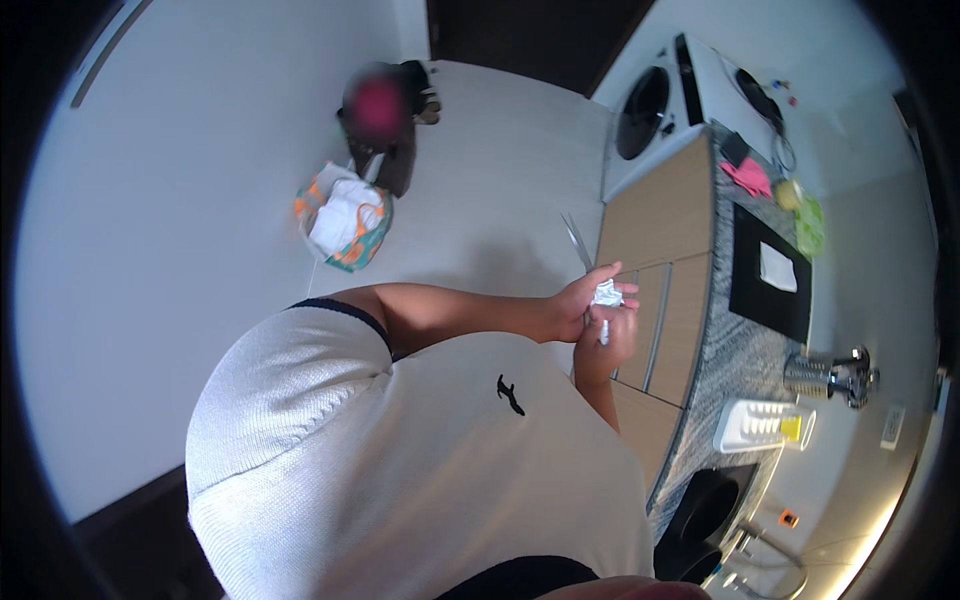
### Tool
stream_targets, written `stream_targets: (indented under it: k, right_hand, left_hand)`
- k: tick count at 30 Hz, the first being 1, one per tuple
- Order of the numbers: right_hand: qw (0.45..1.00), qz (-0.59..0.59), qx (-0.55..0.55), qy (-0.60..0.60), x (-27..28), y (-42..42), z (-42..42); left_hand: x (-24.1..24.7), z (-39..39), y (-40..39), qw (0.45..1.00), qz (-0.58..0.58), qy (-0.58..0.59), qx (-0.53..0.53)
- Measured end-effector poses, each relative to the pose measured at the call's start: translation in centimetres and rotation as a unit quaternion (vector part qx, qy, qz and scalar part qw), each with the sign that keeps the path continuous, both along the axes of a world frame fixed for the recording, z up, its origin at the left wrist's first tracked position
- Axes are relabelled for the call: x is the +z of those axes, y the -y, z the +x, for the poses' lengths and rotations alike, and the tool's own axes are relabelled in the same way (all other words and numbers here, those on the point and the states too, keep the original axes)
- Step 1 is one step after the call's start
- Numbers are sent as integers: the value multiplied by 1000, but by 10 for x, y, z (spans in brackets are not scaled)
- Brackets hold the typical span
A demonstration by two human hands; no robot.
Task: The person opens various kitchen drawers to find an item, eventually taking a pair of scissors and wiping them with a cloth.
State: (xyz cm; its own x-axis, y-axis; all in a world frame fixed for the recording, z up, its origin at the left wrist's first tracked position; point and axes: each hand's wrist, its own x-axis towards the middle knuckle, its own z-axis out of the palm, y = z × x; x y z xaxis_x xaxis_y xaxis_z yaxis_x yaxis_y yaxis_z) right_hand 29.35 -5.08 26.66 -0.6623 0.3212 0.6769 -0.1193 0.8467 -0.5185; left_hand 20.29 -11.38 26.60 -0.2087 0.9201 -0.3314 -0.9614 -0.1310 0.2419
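My left hand (581, 298) is palm-up, with a crumpled white piece of paper or cloth (607, 293) on its palm and fingers. A pair of metal scissors (577, 241) sticks out from this hand, its blades slightly apart and pointing away from the wrist; the handles are hidden. Just beside it, my right hand (613, 336) touches the white piece, and a white bit (604, 332) shows between its fingers. Both hands meet before my chest, near the wooden cabinet fronts.
A granite counter (757, 326) carries a black panel (742, 262) with a white cloth (778, 268), a pink cloth (748, 178), a white dish rack (750, 426) and a black sink (709, 504). Beyond it stands a front-loading washer (646, 112). A patterned bag (364, 244) sits on the floor.
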Motion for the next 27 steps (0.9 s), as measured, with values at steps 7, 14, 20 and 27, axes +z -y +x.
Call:
stream_targets:
  k: [7,14,20,27]
  right_hand:
    - [962,-266,51,-32,15,7,-61]
    - [712,-693,105,-24,26,-47,-105]
    - [763,-631,31,133,2,-109,-102]
    - [862,-440,0,253,31,-140,-96]
  left_hand:
    - [-14,-38,9,985,33,44,163]
    - [-51,-97,7,992,-10,-57,111]
    - [-19,-125,-12,964,-178,-194,-48]
    - [6,-141,-105,877,-181,-435,-98]
